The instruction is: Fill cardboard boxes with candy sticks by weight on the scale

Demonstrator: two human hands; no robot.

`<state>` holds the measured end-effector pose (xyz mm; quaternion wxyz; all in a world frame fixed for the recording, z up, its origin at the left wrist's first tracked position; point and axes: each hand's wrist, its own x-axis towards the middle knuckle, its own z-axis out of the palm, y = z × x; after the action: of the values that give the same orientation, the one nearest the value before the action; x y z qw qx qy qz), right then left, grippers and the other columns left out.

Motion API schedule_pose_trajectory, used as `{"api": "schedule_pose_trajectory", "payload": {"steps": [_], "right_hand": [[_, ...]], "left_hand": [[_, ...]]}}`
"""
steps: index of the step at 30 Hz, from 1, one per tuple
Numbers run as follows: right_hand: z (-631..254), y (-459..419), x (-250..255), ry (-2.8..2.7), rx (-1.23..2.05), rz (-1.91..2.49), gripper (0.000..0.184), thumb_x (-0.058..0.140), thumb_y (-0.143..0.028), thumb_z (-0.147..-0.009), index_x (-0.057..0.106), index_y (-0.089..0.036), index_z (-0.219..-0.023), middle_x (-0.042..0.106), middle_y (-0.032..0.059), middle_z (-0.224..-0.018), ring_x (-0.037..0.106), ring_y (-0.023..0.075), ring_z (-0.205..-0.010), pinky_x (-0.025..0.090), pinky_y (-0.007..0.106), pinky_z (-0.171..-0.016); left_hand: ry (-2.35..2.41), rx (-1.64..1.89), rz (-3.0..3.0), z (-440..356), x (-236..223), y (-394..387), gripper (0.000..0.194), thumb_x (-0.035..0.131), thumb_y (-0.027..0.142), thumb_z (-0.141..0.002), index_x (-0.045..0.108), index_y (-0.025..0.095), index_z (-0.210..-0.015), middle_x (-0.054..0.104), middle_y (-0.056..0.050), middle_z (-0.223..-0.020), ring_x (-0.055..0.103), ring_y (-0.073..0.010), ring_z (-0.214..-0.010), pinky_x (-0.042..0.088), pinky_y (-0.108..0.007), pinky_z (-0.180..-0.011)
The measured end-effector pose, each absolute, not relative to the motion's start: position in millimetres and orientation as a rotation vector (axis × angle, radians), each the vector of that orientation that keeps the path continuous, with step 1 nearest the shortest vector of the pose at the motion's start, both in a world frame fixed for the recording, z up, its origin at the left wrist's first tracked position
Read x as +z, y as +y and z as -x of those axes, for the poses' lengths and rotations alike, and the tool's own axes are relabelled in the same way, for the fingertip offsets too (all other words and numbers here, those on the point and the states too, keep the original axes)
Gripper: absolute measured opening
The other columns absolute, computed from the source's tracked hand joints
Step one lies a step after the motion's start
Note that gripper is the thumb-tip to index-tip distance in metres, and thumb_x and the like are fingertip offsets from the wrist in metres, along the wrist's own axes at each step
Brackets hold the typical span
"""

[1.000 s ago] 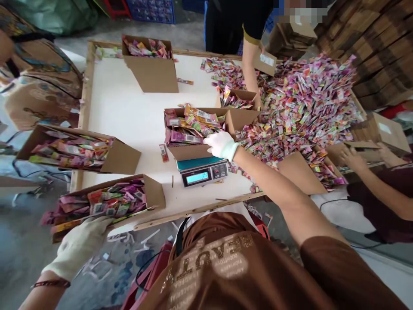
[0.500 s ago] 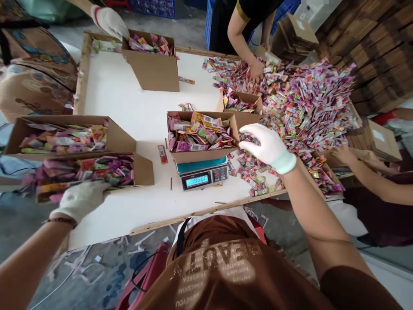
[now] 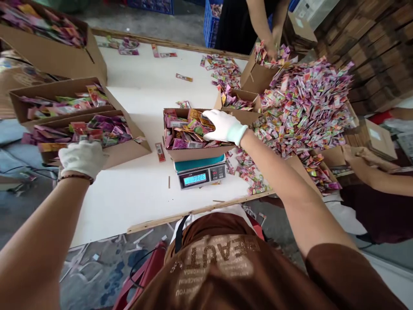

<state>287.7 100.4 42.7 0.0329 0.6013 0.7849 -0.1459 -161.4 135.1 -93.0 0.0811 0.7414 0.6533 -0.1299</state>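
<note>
We're at the white worktop (image 3: 129, 206), where the middle box (image 3: 200, 154) sits on the scale (image 3: 183, 182), its display (image 3: 195, 178) lit blue and colourful packets (image 3: 190, 134) lying inside. Our gloved right grip (image 3: 222, 125) is right over those packets, thumb and fingers spread apart! Over on our left, the gloved left grip (image 3: 82, 158) is at the near wall of the left box (image 3: 125, 153), fingertips over its contents; we can't tell whether it's closed on anything. To our right spreads the heap of loose packets (image 3: 309, 103), and across from us a co-worker's hand (image 3: 270, 49) reaches into a standing box (image 3: 253, 78).
</note>
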Motion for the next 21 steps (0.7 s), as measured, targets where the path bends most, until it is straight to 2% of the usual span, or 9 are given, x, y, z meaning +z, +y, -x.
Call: {"api": "schedule_pose_trajectory", "payload": {"steps": [2, 4, 5, 9, 11, 14, 17, 19, 21], "right_hand": [[-279.3, 108.4, 35.3, 2.357, -0.397, -1.801, 0.078, 0.083, -0.044, -0.080, 0.055, -0.015, -0.147, 0.061, 0.0172, -0.144, 0.062, 0.0381, -0.122, 0.053, 0.051, -0.099], [-273.4, 112.0, 29.8, 2.322, -0.326, -1.790, 0.083, 0.085, -0.048, -0.078, 0.054, -0.015, -0.147, 0.063, 0.0179, -0.139, 0.061, 0.0377, -0.119, 0.052, 0.049, -0.096], [-271.6, 112.8, 27.7, 2.315, -0.291, -1.776, 0.080, 0.085, -0.048, -0.079, 0.056, -0.015, -0.145, 0.063, 0.0180, -0.138, 0.060, 0.0375, -0.119, 0.050, 0.048, -0.095], [-275.3, 114.2, 19.1, 2.380, -0.221, -1.641, 0.040, 0.071, -0.035, -0.090, 0.072, -0.014, -0.124, 0.067, 0.0181, -0.129, 0.060, 0.0372, -0.119, 0.048, 0.049, -0.097], [-284.0, 114.3, 14.4, 2.495, -0.304, -1.665, 0.034, 0.067, -0.031, -0.093, 0.075, -0.012, -0.121, 0.068, 0.0183, -0.130, 0.061, 0.0367, -0.122, 0.048, 0.052, -0.103], [-299.3, 112.2, 10.4, 2.730, -0.756, -1.796, 0.037, 0.065, -0.029, -0.095, 0.073, -0.012, -0.127, 0.069, 0.0155, -0.137, 0.063, 0.0300, -0.127, 0.049, 0.049, -0.113], [-309.9, 105.8, 16.0, 2.832, -1.336, -1.939, 0.043, 0.054, -0.042, -0.104, 0.070, -0.015, -0.133, 0.075, 0.0121, -0.128, 0.070, 0.0233, -0.119, 0.056, 0.043, -0.110], [-316.2, 99.2, 25.9, 2.863, -1.415, -2.137, 0.052, 0.047, -0.056, -0.106, 0.071, -0.018, -0.132, 0.077, 0.0104, -0.119, 0.073, 0.0227, -0.114, 0.060, 0.043, -0.105], [-326.9, 90.8, 38.4, 2.911, -1.180, -2.395, 0.057, 0.045, -0.064, -0.105, 0.070, -0.020, -0.131, 0.077, 0.0095, -0.118, 0.074, 0.0241, -0.114, 0.062, 0.045, -0.102]], "left_hand": [[2.046, -0.345, -2.262, 158.7, -89.5, 102.5, 0.064, 0.047, 0.053, -0.097, 0.064, 0.001, -0.131, 0.061, -0.029, -0.138, 0.057, -0.0375, -0.115, 0.048, -0.057, -0.097], [2.054, -0.177, -2.318, 155.0, -93.5, 65.6, 0.063, 0.040, 0.057, -0.101, 0.063, 0.009, -0.135, 0.062, -0.022, -0.141, 0.059, -0.0371, -0.116, 0.048, -0.050, -0.098], [2.056, -0.096, -2.311, 152.8, -98.2, 47.4, 0.063, 0.038, 0.058, -0.102, 0.063, 0.011, -0.136, 0.063, -0.019, -0.141, 0.061, -0.0359, -0.116, 0.048, -0.046, -0.098], [1.961, 0.039, -2.109, 142.2, -124.0, -11.0, 0.060, 0.039, 0.058, -0.103, 0.065, 0.013, -0.133, 0.064, -0.015, -0.145, 0.065, -0.0332, -0.121, 0.050, -0.039, -0.097], [1.843, 0.049, -2.017, 135.8, -135.5, -28.4, 0.060, 0.040, 0.057, -0.103, 0.065, 0.011, -0.133, 0.062, -0.018, -0.147, 0.064, -0.0336, -0.127, 0.050, -0.040, -0.103], [1.761, 0.116, -1.953, 124.7, -146.8, -40.7, 0.057, 0.043, 0.055, -0.101, 0.065, 0.010, -0.130, 0.063, -0.021, -0.145, 0.064, -0.0352, -0.128, 0.049, -0.043, -0.108], [1.776, 0.213, -1.959, 111.1, -147.2, -39.6, 0.052, 0.046, 0.055, -0.098, 0.067, 0.016, -0.126, 0.065, -0.018, -0.142, 0.066, -0.0345, -0.126, 0.050, -0.044, -0.108], [1.778, 0.276, -1.970, 100.4, -139.2, -33.8, 0.051, 0.047, 0.055, -0.097, 0.068, 0.017, -0.124, 0.066, -0.017, -0.141, 0.067, -0.0335, -0.124, 0.051, -0.043, -0.107], [1.771, 0.346, -1.983, 88.9, -124.7, -25.5, 0.049, 0.048, 0.053, -0.098, 0.068, 0.017, -0.124, 0.067, -0.016, -0.140, 0.067, -0.0322, -0.124, 0.052, -0.042, -0.106]]}}
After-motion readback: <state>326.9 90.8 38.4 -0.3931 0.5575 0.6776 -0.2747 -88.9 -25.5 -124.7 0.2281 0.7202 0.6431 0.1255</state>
